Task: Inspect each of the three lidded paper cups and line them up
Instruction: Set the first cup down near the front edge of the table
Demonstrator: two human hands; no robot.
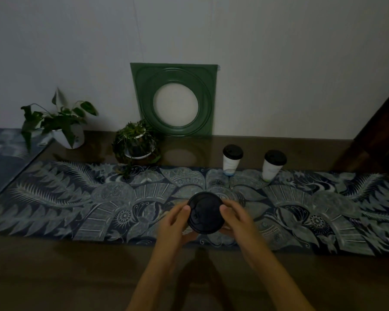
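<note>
Cradling the nearest cup (205, 212) between left hand (174, 223) at nine o'clock and right hand (235, 217) at three, above the table (54, 272). Likely light, crushable; gripping below the lid safest. Standing farther off at one o'clock: two more cups (231, 160).

White cups (229, 162) with black lids (205, 212), a blue-and-white leaf-patterned cloth (76, 203), a green square frame (175, 99)

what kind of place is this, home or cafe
Probably a home, dimly lit: a patterned table runner on a wooden table, two potted plants, and a green decorative frame leaning against the wall.
</note>
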